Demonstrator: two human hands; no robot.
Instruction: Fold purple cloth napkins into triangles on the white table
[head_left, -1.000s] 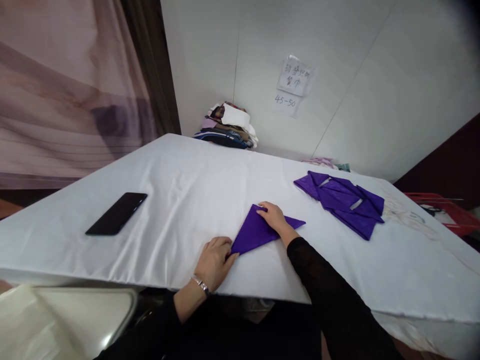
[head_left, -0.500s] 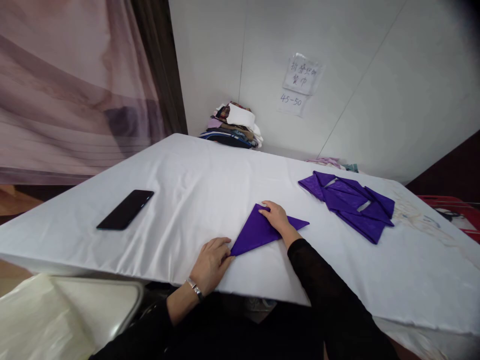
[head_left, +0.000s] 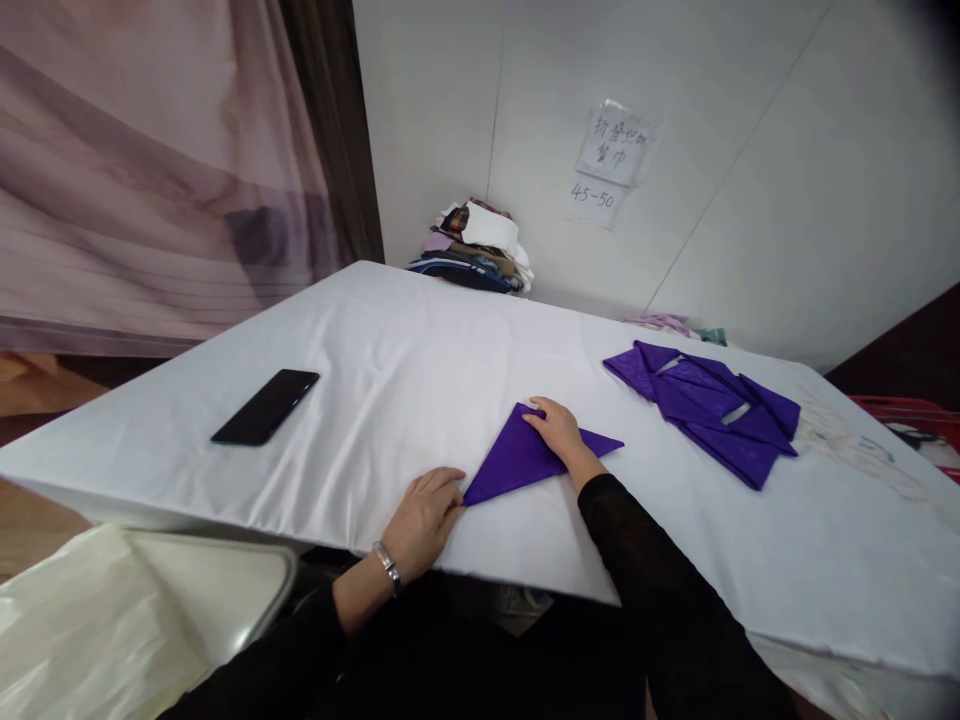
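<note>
A purple napkin [head_left: 510,458], folded into a triangle, lies flat on the white-covered table [head_left: 420,360] near its front edge. My left hand [head_left: 424,515] has its thumb and fingertips closed on the napkin's left corner. Across the upper part of the same napkin rests my right hand [head_left: 556,428], thumb and fingers curled together at the top fold and covering some of the cloth. The napkin's right tip pokes out beyond that hand. More purple cloth [head_left: 705,405] lies in overlapping folds at the right.
On the left of the table is a black phone [head_left: 266,407]. Folded fabrics [head_left: 480,245] are piled at the back against the wall, which carries handwritten paper signs [head_left: 611,150]. A pale chair [head_left: 217,580] stands by the front left edge.
My view has shifted slightly, so the table's contents appear a little further right. Both hands keep their places on the napkin, whose folded shape looks the same.
</note>
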